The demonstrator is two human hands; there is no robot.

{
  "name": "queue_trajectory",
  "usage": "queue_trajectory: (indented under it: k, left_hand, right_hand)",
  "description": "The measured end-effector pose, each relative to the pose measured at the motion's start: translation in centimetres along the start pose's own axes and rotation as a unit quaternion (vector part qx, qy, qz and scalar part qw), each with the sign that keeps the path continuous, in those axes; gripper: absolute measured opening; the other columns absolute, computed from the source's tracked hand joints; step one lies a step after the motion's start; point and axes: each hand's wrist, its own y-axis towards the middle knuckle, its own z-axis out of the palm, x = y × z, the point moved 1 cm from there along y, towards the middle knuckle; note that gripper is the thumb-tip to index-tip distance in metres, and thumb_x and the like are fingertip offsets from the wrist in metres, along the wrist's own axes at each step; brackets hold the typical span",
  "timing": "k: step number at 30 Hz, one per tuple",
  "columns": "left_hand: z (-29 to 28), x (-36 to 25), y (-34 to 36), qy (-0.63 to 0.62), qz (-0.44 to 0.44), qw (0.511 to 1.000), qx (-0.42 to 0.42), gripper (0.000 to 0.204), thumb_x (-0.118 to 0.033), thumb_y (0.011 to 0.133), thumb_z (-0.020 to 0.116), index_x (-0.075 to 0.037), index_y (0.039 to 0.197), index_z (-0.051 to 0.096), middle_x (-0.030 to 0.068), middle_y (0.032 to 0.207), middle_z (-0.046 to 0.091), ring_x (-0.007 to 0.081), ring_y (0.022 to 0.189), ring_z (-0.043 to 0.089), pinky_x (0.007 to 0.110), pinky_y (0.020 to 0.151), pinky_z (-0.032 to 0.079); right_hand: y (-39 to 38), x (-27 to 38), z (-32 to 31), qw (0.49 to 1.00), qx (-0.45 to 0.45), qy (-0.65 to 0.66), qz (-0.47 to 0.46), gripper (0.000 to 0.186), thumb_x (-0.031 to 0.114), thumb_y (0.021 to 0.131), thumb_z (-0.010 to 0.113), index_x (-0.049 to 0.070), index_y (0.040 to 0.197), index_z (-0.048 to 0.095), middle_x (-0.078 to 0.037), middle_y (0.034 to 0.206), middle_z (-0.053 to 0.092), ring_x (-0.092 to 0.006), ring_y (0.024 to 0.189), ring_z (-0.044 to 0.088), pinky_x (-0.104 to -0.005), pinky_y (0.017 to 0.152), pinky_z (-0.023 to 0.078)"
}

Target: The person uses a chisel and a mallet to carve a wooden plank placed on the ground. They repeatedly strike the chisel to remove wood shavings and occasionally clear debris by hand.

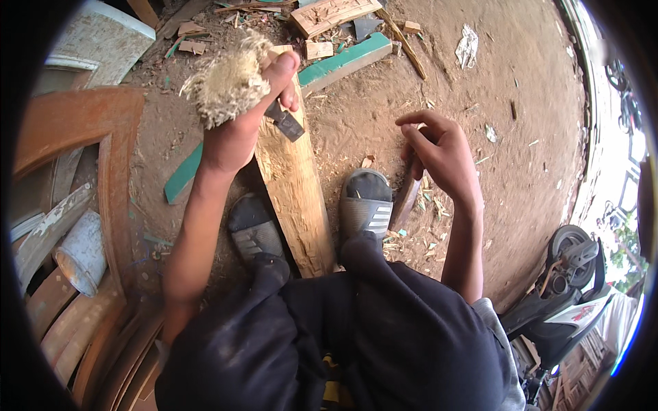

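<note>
My left hand is closed round a chisel, its flat dark metal blade pointing down over a long wooden beam. The chisel's top end is a wide, pale, frayed mass of fibres. Rough cut marks cover the beam, which lies between my feet. To the right, my right hand hangs with loosely bent fingers apart. Just below its fingers is a dark brown piece of wood, its upper end hidden behind them. Whether the fingers touch it I cannot tell.
A green-painted wood piece and a wooden block lie beyond the beam. Old wooden frames and a whitish bucket stand at left. A motorbike is at right. Chips litter the dirt floor.
</note>
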Motion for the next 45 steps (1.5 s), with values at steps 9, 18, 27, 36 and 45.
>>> queue_trajectory:
  k: [9,18,27,36,45]
  left_hand:
    - [0.2,2.0,-2.1,-0.120,-0.067,0.990,-0.042,0.018,-0.019,0.102,0.068,-0.003,0.097,0.063,0.0009,0.075,0.054,0.0107,0.064,0.051,0.030,0.064,0.045]
    - [0.2,2.8,-2.9,-0.077,-0.086,0.991,-0.065,0.021,-0.019,0.102,0.067,-0.004,0.088,0.061,0.0000,0.066,0.050,0.0096,0.060,0.048,0.027,0.060,0.040]
    - [0.3,3.1,-3.4,-0.080,-0.115,0.988,-0.062,0.023,-0.022,0.102,0.067,-0.006,0.086,0.060,-0.0014,0.064,0.048,0.0084,0.058,0.047,0.027,0.058,0.038]
    - [0.3,3.2,-3.4,-0.100,-0.114,0.986,-0.075,0.022,-0.022,0.100,0.069,-0.006,0.088,0.061,-0.0017,0.065,0.049,0.0083,0.057,0.048,0.027,0.056,0.038]
    - [0.5,3.3,-3.8,-0.099,-0.114,0.986,-0.066,0.019,-0.021,0.101,0.069,-0.005,0.091,0.063,-0.0015,0.065,0.050,0.0085,0.057,0.048,0.027,0.056,0.038]
  right_hand:
    - [-2.6,-9.0,-2.0,0.980,-0.006,0.197,0.006,0.017,0.014,0.101,0.062,-0.001,0.108,0.068,-0.006,0.068,0.066,-0.0066,0.046,0.054,-0.0207,0.042,0.041]
    - [-4.1,-19.1,-0.9,0.930,-0.202,-0.283,0.115,0.040,0.029,0.084,0.083,0.006,0.115,0.073,-0.013,0.072,0.071,-0.0225,0.066,0.070,-0.0378,0.064,0.054]
    - [-4.6,-22.0,-1.2,0.945,-0.265,-0.182,0.067,0.023,0.023,0.096,0.069,0.003,0.105,0.075,-0.009,0.062,0.064,-0.0181,0.050,0.057,-0.0356,0.052,0.046]
    - [-5.8,-22.0,-2.7,0.954,-0.187,0.120,0.202,0.040,0.036,0.104,0.061,-0.001,0.093,0.072,0.002,0.058,0.053,-0.0071,0.051,0.048,-0.0246,0.047,0.038]
    - [-5.1,-18.0,3.1,0.941,-0.139,-0.249,0.183,0.060,0.050,0.088,0.077,-0.007,0.104,0.074,-0.020,0.085,0.076,-0.0234,0.071,0.074,-0.0375,0.069,0.058]
